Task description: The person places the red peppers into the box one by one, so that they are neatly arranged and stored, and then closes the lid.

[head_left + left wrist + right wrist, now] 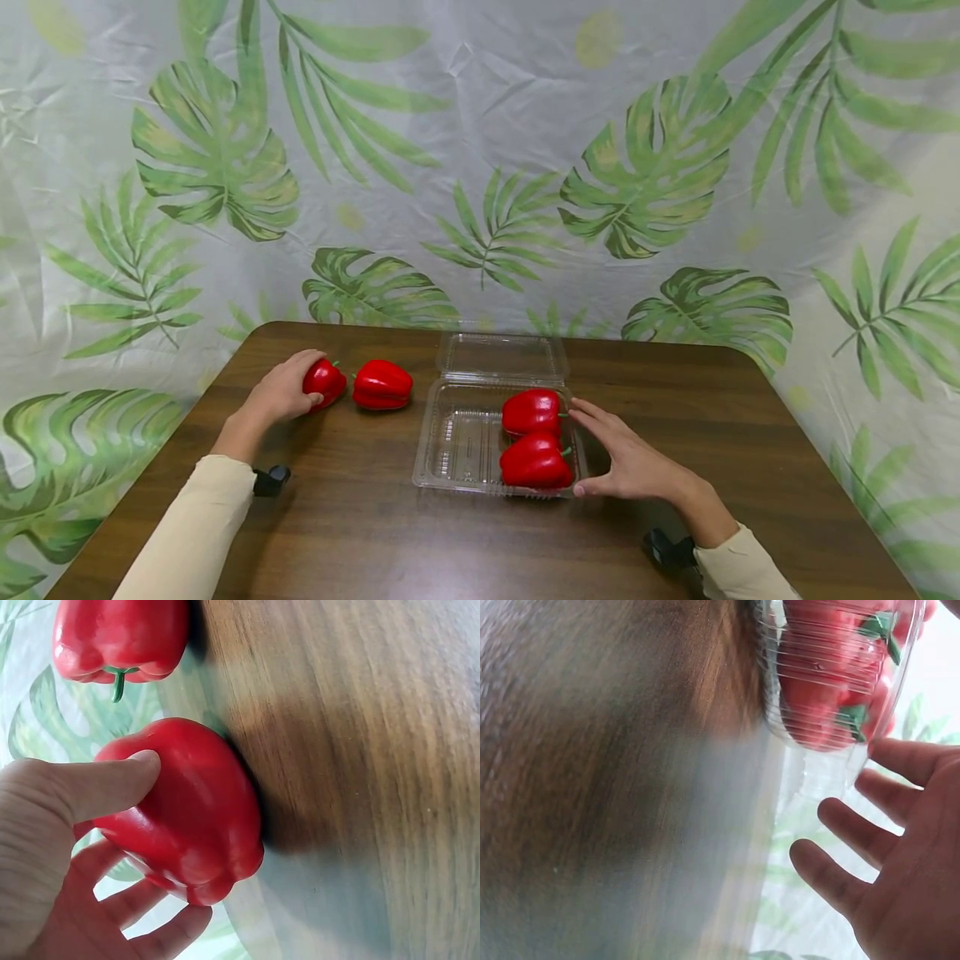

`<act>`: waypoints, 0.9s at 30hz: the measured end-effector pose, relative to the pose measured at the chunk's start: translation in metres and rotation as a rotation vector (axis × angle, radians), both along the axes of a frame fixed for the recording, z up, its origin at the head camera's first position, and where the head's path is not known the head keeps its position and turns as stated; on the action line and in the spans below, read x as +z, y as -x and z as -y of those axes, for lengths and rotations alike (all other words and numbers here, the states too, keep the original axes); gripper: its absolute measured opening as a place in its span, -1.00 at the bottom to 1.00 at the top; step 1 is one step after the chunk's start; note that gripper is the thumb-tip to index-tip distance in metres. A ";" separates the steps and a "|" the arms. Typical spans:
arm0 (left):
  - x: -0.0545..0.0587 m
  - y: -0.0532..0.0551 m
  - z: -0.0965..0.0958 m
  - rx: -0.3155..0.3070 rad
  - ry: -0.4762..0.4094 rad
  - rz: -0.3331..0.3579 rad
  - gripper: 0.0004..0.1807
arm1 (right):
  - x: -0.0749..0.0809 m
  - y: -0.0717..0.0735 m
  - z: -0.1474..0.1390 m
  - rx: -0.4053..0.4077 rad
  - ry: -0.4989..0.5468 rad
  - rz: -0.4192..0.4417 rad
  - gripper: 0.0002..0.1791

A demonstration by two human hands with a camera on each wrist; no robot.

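The left hand [281, 390] grips a red pepper [327, 385], thumb on one side and fingers curled round the other, at the left of the table [360, 533]; whether it is lifted off the wood or rests on it, the views do not settle. A loose pepper [382, 385] lies just to its right, apart from it, its stem pointing back at the held one. This loose pepper stands in the way, between the left hand and the clear tub [461, 442] at mid-table.

The tub's lid [502, 357] is open, folded back from the far edge toward the cloth [487, 150], a leaf-printed sheet hanging behind the table. Two more peppers take up the tub's right half: a far pepper [531, 412] and a near pepper [536, 462], side by side, both lying with stems to the right. The right hand [637, 462] is spread at the tub's right wall, holding nothing, its thumb at the near corner and fingertips by the rim, so it blocks that side. Dark straps circle both wrists, the left strap [272, 481] and the right strap [667, 550], beside pale sleeves
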State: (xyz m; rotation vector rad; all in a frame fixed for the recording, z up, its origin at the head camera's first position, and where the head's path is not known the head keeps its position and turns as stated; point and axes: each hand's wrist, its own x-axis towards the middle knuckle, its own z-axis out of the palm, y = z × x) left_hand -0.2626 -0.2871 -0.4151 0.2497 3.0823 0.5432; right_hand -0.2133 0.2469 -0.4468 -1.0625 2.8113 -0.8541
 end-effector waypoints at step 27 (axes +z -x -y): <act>0.002 -0.011 0.002 0.012 -0.124 -0.105 -0.26 | 0.004 -0.003 -0.002 0.001 -0.009 0.015 0.10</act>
